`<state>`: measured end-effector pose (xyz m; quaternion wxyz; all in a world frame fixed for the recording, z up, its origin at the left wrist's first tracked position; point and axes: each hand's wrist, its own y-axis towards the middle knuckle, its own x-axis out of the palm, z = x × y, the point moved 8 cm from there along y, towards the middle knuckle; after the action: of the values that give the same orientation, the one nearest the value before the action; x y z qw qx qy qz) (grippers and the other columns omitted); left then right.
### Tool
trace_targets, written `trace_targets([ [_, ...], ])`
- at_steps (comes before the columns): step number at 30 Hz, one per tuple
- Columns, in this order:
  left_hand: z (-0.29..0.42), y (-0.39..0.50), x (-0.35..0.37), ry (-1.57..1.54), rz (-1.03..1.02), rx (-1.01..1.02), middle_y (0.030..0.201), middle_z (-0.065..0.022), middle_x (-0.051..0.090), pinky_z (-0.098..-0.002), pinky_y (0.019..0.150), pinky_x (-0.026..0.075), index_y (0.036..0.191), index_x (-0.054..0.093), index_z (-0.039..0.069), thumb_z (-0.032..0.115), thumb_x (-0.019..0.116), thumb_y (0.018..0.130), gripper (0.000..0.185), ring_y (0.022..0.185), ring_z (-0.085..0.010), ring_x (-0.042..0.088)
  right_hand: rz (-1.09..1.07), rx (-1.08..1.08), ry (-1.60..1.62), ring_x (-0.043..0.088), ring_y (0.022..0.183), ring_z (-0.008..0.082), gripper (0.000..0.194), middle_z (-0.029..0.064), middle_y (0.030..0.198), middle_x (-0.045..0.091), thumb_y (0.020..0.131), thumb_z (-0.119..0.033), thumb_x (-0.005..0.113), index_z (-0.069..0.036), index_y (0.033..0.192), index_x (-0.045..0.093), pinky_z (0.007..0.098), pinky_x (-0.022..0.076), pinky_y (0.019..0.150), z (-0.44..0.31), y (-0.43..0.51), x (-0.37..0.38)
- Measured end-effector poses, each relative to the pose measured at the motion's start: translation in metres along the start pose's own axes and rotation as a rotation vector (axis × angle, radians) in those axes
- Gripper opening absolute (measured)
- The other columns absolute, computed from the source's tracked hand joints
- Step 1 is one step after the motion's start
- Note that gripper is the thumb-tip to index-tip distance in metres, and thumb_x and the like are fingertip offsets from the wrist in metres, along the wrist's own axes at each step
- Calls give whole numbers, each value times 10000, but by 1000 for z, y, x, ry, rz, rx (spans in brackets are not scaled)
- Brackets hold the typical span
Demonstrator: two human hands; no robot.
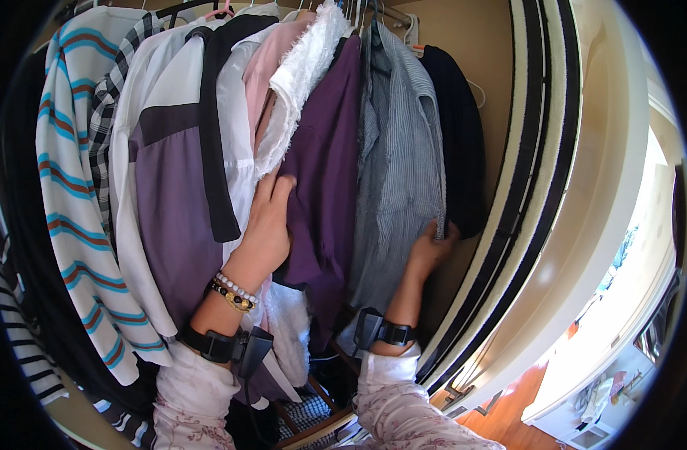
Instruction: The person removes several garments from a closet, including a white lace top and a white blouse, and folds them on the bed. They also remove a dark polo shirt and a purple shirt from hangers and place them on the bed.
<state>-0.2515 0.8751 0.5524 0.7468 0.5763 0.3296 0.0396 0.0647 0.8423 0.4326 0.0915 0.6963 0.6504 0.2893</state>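
Observation:
Shirts and other garments hang closely side by side in a wardrobe. My left hand (264, 225) reaches in between a fluffy white garment (304, 79) and a dark purple garment (326, 185), thumb apart from the fingers, whose tips are partly hidden. My right hand (433, 247) pinches the lower edge of a blue-grey pinstriped shirt (399, 146). Just behind that hand hangs a black garment (456, 135). Left of my left hand are a purple and white blouse with a black band (174, 185) and a white knit with blue and brown stripes (73, 169).
Hangers crowd the rail at the top. The wardrobe's edge with black and cream strips (523, 169) curves down on the right. Below the clothes are wooden bars (323, 394) and checked fabric (307, 413). A wooden floor (512, 402) shows at lower right.

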Motion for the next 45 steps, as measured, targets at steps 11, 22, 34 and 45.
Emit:
trace_targets([
  [11,12,-1,-12,-144,5,7,1365,-274,326,-451,1033,338,1427,287,98,189,806,659,931,1230,-440,379,-459,-92,668,498,1118,328,717,201,1133,515,747,-255,766,22,1294,395,389,406,929,-121,-65,-28],
  [22,-7,-5,6,0,-52,-9,1308,-388,314,-458,1033,345,1091,479,-137,-1,533,798,328,1211,-520,365,-277,35,99,625,944,380,254,281,976,635,859,-66,513,95,1033,606,387,467,844,-56,-20,4],
  [34,-1,-5,1,20,34,45,1403,-275,346,-427,1004,386,891,524,-119,-10,531,758,172,1187,-447,456,-224,-23,147,624,945,364,258,230,986,648,837,-56,478,31,1020,638,388,468,866,-53,-6,-7],
  [45,6,-4,-7,-108,69,123,1219,-236,512,-377,954,420,1094,568,-58,12,495,749,359,1103,-365,530,-1022,-227,553,656,901,237,480,159,990,653,829,-200,707,-31,1234,513,270,502,748,-160,-106,-11],
])
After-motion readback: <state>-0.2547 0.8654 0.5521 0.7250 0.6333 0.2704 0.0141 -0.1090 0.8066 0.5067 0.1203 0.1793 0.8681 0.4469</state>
